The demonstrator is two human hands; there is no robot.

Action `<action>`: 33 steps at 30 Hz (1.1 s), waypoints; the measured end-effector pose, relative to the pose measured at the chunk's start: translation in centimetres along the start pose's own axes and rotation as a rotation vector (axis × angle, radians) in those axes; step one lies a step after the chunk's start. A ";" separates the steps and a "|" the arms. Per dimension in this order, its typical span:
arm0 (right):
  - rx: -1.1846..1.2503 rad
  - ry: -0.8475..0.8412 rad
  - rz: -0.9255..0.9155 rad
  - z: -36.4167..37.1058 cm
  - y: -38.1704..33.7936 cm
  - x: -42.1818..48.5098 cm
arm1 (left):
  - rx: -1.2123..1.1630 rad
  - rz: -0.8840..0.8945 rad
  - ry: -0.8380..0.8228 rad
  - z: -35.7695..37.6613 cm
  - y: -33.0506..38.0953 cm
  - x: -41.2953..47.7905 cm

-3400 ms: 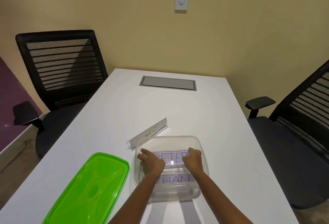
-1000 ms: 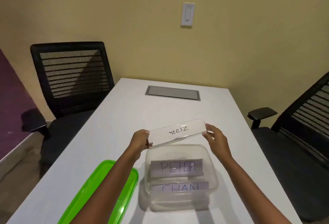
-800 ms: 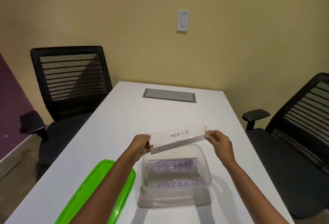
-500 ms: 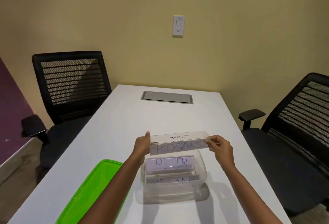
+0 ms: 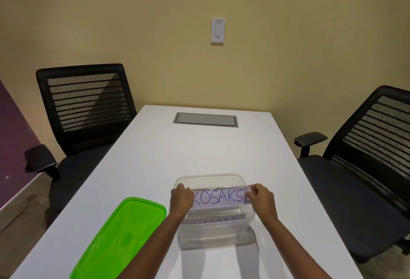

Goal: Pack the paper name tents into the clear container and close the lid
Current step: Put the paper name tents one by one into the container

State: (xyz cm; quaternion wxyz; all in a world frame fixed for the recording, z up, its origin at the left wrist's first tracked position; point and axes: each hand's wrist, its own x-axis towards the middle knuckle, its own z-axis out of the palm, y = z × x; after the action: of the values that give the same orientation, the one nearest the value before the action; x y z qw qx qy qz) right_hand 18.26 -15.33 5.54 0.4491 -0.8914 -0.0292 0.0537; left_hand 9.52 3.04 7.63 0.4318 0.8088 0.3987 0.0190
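I have turned the KOSAKSI name tent (image 5: 220,199) to face me and lowered it into the clear container (image 5: 213,178), left hand (image 5: 180,197) and right hand (image 5: 261,196) fingers pinched on its ends, leaving only the green lid (image 5: 119,238) at eight o'clock to close.

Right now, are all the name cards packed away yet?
Nearly. The CHAN tent already sits in the clear container. The left hand and right hand are lowering the KOSAKSI tent into it. The green lid lies beside it on the table, not yet on.
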 end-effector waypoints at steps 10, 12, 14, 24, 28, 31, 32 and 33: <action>-0.415 -0.275 0.004 2.0 -0.1 -0.2 | 0.438 0.003 -0.196 1.7 -0.3 -0.7; -0.472 -0.325 0.029 2.3 -0.4 -0.2 | 0.517 -0.006 -0.228 2.1 -0.8 -0.4; -0.530 -0.362 0.049 2.7 -0.5 -0.2 | 0.569 -0.001 -0.254 2.4 -1.2 -0.3; -0.640 -0.426 0.047 4.1 -0.3 -0.1 | 0.592 0.028 -0.256 3.5 -2.4 0.5; -0.671 -0.432 0.023 4.3 -0.2 -0.3 | 0.567 0.021 -0.235 4.1 -2.8 0.5; -0.710 -0.428 -0.004 4.2 -0.2 -0.4 | 0.529 -0.001 -0.196 4.3 -2.8 0.1; -0.727 -0.429 -0.012 4.1 -0.2 -0.5 | 0.517 0.000 -0.185 4.3 -2.8 0.0; -0.743 -0.421 -0.030 4.0 -0.3 -0.6 | 0.506 0.006 -0.173 4.2 -2.8 0.0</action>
State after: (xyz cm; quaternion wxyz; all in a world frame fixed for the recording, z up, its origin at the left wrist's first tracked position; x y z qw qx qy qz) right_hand 17.15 -12.00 3.42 0.0824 -0.9617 -0.1504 0.2136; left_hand 9.31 1.00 2.99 0.2483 0.8908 0.3501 -0.1490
